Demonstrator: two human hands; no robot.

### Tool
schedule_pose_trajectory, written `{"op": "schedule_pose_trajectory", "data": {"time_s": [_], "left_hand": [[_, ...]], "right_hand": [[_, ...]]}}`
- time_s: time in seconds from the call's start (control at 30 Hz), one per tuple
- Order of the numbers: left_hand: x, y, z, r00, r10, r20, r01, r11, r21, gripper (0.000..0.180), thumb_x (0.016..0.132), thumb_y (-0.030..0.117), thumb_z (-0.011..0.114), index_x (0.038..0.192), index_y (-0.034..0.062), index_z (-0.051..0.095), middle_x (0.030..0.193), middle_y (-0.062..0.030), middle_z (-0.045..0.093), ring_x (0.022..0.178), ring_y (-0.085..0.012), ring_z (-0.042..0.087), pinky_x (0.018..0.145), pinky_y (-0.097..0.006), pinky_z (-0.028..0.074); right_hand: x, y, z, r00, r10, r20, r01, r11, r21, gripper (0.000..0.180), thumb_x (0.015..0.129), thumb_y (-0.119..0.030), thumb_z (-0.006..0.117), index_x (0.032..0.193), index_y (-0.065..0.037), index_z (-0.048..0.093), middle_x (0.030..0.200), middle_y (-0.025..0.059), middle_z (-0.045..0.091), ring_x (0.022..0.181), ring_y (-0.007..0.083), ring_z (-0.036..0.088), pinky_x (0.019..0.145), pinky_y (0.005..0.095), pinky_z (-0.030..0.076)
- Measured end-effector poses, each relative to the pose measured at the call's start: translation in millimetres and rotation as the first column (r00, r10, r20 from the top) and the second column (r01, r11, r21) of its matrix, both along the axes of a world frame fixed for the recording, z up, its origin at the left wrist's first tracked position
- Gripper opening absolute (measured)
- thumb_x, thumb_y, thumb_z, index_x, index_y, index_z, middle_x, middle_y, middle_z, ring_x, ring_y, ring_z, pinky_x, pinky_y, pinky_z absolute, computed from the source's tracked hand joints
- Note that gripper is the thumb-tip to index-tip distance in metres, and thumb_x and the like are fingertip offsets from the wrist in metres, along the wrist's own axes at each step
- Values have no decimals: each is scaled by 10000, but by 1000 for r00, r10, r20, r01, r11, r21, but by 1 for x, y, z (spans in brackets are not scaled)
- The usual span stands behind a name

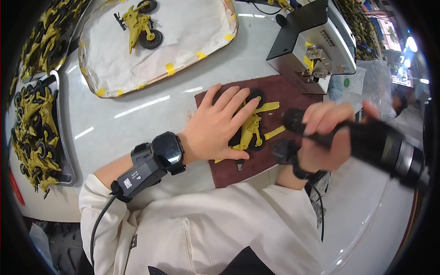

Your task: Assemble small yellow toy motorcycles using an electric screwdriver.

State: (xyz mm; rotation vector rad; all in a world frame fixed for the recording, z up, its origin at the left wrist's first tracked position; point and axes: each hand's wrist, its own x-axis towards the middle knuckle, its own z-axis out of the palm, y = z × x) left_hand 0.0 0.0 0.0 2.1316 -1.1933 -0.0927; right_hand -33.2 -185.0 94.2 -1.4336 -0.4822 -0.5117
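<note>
Motorbike (250, 129) under left hand (219, 120); lined tray (183, 43) holds another motorbike (134, 26).

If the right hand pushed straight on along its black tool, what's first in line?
Seemingly the upper yellow strip, then the toy motorcycle under the left hand. Depth is unclear, so the black tool might pass above.

Loose cream top (238, 215), sleeves ending short of the wrists, seam line down the front. Left hand (217, 119) is bare, shiny black square gadget (167, 149) strapped on that wrist, plus a dark grey box (142, 176) with a white sticker (128, 183) and black cable (97, 227). Right hand (326, 137) is bare too, with a black wrist strap (301, 171).
</note>
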Motion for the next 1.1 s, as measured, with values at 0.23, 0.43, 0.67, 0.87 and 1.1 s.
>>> {"op": "schedule_pose_trajectory", "data": {"time_s": [0.23,0.43,0.67,0.87,1.1], "left_hand": [[4,3,-3,999,8,37,-7,1000,-17,997,578,620,690,1345,69,371,1309,-165,399,1203,-337,384,1017,-500,246],[0,1,-3,999,10,39,-10,1000,-16,996,578,609,702,1346,71,369,1312,-164,396,1206,-339,380,1021,-501,243],[-1,2,-4,999,12,31,-12,1000,-24,1005,573,602,711,1349,69,362,1309,-163,396,1205,-338,378,1022,-503,244],[0,0,-3,1000,7,25,-6,1000,-13,1011,567,600,714,1351,68,359,1314,-165,390,1204,-337,379,1022,-503,244],[0,1,-4,1000,5,22,-5,1000,-24,1022,559,603,715,1352,67,357,1313,-165,389,1205,-338,377,1023,-505,243]], "right_hand": [[-13,17,-5,999,47,1,-47,999,-26,707,860,-116,611,1357,-32,115,790,158,572,652,247,565,650,406,490],[1,24,-19,998,-54,-24,55,995,77,471,859,-5,484,1233,7,198,726,122,534,583,200,524,595,353,483],[-8,23,-9,996,-77,45,71,990,123,510,850,-46,510,1270,-30,220,693,107,517,537,208,508,556,344,469],[-1,25,-20,990,-122,-71,131,981,142,507,849,-6,509,1270,-38,227,688,104,511,538,189,508,538,332,471],[1,20,-25,994,-59,-91,68,992,107,474,837,7,541,1227,-41,277,698,109,535,551,193,527,564,346,492]]}}
